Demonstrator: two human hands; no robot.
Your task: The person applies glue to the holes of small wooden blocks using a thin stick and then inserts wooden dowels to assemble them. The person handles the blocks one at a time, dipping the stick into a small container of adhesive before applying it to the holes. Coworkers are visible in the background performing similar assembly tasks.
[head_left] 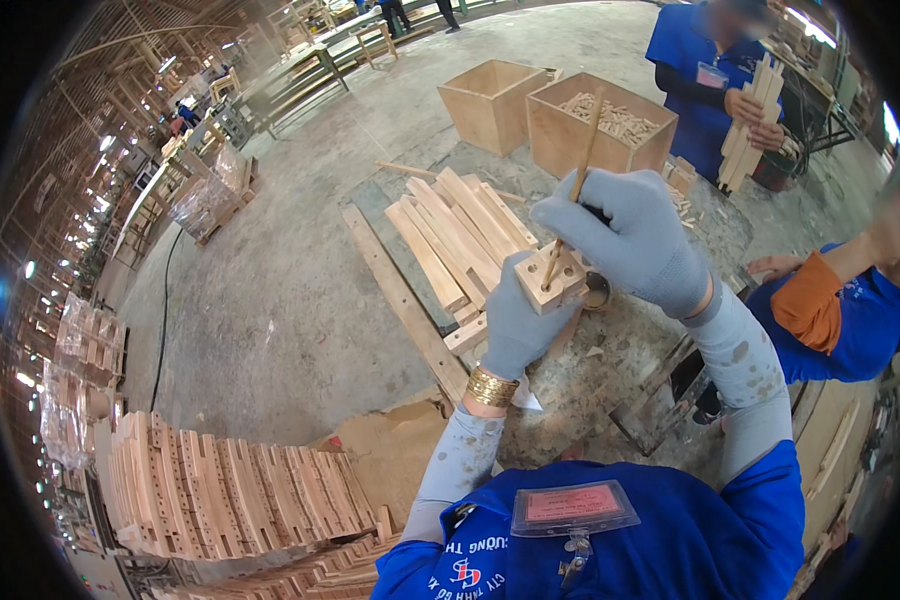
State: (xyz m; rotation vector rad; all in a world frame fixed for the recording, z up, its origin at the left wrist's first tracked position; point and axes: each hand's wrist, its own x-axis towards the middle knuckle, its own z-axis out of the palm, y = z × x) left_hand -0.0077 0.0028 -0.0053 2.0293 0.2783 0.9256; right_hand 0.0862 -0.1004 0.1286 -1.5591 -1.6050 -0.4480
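Note:
My left hand (522, 325), in a grey glove, is closed around a pale wooden piece (547, 298) with several round holes in its end face, which is turned up toward me. Gripped in my gloved right hand (642, 232) is a thin wooden stick (592, 135), held upright and slanting. Its lower tip meets one of the holes; how deep it goes I cannot tell. Beside the wooden piece, partly hidden by my hands, is a small round container (597, 292). A pile of wooden pieces (460, 240) lies just beyond my left hand.
Ahead stand a wooden box of dowels (600, 150) and another wooden box (492, 105). One co-worker (710, 80) holds wooden slats at the far right; another (830, 310) is close on my right. Stacked drilled wooden parts (230, 490) fill the lower left. A long wooden rail (405, 300) lies left of the pile.

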